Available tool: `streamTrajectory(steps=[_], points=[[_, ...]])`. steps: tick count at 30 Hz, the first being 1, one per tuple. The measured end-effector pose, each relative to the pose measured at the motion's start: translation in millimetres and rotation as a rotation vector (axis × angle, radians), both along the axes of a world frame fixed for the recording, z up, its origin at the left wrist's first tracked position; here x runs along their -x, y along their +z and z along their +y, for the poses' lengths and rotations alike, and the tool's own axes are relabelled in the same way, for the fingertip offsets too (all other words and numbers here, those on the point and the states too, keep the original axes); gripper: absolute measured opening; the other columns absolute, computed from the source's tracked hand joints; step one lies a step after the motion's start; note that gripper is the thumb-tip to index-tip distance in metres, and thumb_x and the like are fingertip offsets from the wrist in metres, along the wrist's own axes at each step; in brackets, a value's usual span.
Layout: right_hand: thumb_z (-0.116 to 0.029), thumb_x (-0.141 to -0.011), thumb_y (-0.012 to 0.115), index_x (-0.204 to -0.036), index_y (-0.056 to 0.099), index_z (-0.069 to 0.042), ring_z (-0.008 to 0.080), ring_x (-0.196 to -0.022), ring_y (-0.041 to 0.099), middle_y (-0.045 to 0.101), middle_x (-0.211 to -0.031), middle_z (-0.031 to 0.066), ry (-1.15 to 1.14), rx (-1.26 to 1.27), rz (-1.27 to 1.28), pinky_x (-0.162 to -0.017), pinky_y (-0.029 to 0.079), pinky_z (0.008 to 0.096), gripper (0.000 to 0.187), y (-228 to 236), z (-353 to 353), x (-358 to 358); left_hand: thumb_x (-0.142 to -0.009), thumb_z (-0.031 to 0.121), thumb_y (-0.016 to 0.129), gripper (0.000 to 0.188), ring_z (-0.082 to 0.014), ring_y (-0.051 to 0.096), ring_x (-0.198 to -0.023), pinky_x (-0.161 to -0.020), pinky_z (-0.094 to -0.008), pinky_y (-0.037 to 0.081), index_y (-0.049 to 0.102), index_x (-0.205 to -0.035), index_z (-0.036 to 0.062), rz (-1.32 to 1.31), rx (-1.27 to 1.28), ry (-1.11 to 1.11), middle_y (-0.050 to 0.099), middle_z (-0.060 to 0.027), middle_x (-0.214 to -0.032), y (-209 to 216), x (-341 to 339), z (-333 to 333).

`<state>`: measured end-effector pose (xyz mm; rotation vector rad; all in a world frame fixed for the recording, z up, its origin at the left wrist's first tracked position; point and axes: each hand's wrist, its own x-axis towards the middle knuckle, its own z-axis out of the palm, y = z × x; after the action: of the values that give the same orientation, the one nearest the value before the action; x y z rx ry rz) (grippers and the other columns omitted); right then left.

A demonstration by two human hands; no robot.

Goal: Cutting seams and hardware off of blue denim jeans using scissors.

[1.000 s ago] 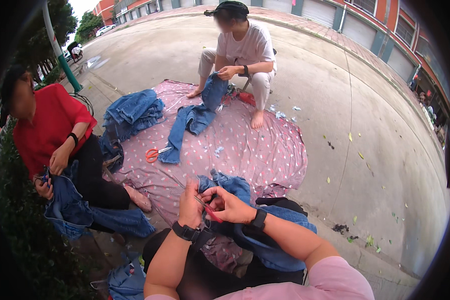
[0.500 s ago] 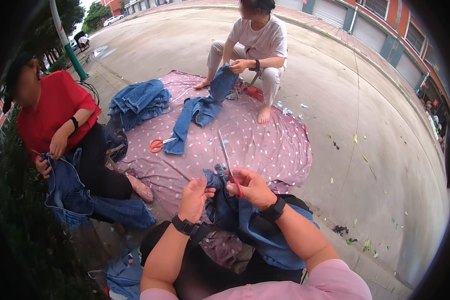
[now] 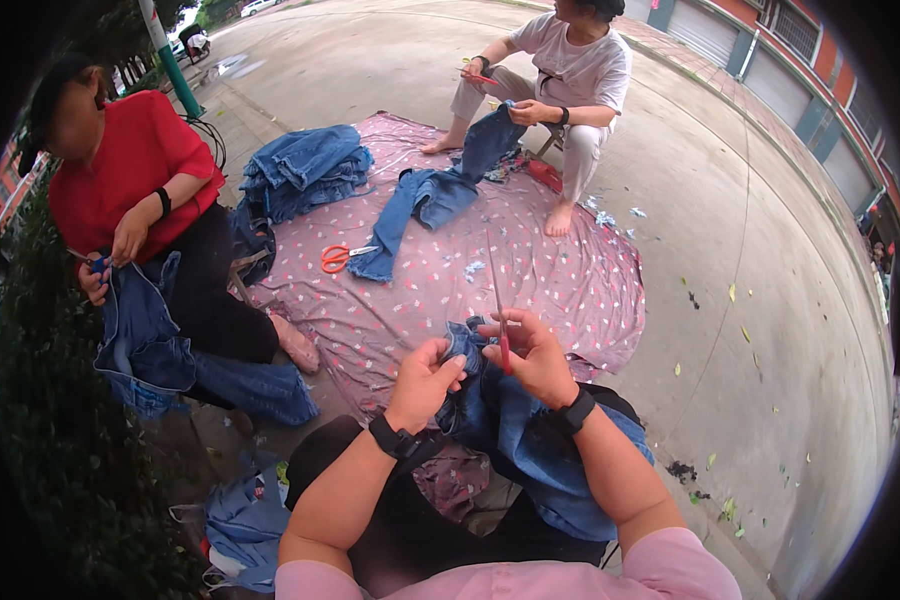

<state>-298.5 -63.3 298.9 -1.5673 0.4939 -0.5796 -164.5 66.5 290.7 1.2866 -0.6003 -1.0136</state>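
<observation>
Blue jeans (image 3: 570, 480) lie across my lap, their leg end raised in front of me. My left hand (image 3: 420, 388) is closed, fingers pinching the bunched denim end. Red-handled scissors (image 3: 504, 350) are in my right hand (image 3: 538, 365), closed around the handles, with the blades pointing up and away. The right fingers are close beside the denim. Whether they also touch it, I cannot tell. Both hands are just above the near edge of a pink patterned cloth (image 3: 570, 285) on the ground.
Orange-handled scissors (image 3: 336, 259) lie on the cloth beside a jeans leg (image 3: 395, 235). Folded jeans (image 3: 305, 165) are piled at the far left. A person in red (image 3: 135, 150) handles jeans at left; another in white (image 3: 580, 70) sits opposite. More denim (image 3: 245, 530) lies at lower left.
The view has shifted, so the scene sits further right and the cloth slightly higher. The scissors in my right hand have turned more upright. The person opposite now holds a red-handled tool up in one hand.
</observation>
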Motion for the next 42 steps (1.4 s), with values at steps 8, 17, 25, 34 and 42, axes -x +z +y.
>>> streamTrajectory(steps=[8, 17, 25, 34, 42], points=[[-0.006, -0.082, 0.068, -0.124, 0.047, -0.005, 0.0144, -0.098, 0.06, 0.063, -0.11, 0.009, 0.144, 0.136, 0.039, -0.082, 0.049, 0.027, 0.047, -10, 7, -8, -0.09, 0.007, 0.057, 0.029, -0.0078, 0.057, -0.072, -0.059, -0.0202, 0.046, 0.051, -0.115, -0.0064, -0.004, 0.033, -0.003, 0.06, -0.0046, -0.089, -6, 0, 10], [-0.008, -0.078, 0.07, -0.117, 0.053, -0.001, 0.0165, -0.094, 0.063, 0.066, -0.1, 0.0119, 0.075, 0.033, 0.098, -0.082, 0.049, 0.0299, 0.043, -2, 1, -16, -0.089, 0.003, 0.055, 0.027, -0.0105, 0.059, -0.076, -0.062, -0.0231, 0.05, 0.048, -0.114, -0.0032, -0.036, 0.121, 0.032, 0.059, -0.007, -0.098, -3, -4, 6], [-0.01, -0.076, 0.072, -0.113, 0.056, -0.002, 0.0184, -0.092, 0.065, 0.067, -0.099, 0.0108, 0.037, 0.058, 0.101, -0.08, 0.05, 0.0306, 0.041, 2, 0, -7, -0.089, 0.001, 0.054, 0.029, -0.0123, 0.06, -0.08, -0.066, -0.0241, 0.05, 0.047, -0.116, -0.0051, 0.007, 0.078, -0.057, 0.059, -0.0077, -0.097, -1, -3, 5], [-0.005, -0.081, 0.068, -0.118, 0.052, -0.003, 0.0137, -0.09, 0.063, 0.067, -0.1, 0.0103, 0.026, 0.113, 0.162, -0.076, 0.05, 0.0257, 0.041, 8, 3, -6, -0.088, 0.0, 0.054, 0.03, -0.0141, 0.063, -0.08, -0.065, -0.0243, 0.051, 0.048, -0.117, -0.009, 0.028, 0.094, -0.062, 0.061, -0.0111, -0.098, -2, -2, 8], [-0.007, -0.081, 0.069, -0.118, 0.052, -0.003, 0.0138, -0.089, 0.063, 0.067, -0.099, 0.0102, 0.043, 0.07, 0.179, -0.074, 0.05, 0.0258, 0.042, 10, 5, -9, -0.091, 0.004, 0.052, 0.021, -0.0139, 0.063, -0.076, -0.063, -0.0249, 0.052, 0.052, -0.11, -0.0043, 0.028, 0.011, 0.006, 0.061, -0.0068, -0.093, 2, -1, 7]])
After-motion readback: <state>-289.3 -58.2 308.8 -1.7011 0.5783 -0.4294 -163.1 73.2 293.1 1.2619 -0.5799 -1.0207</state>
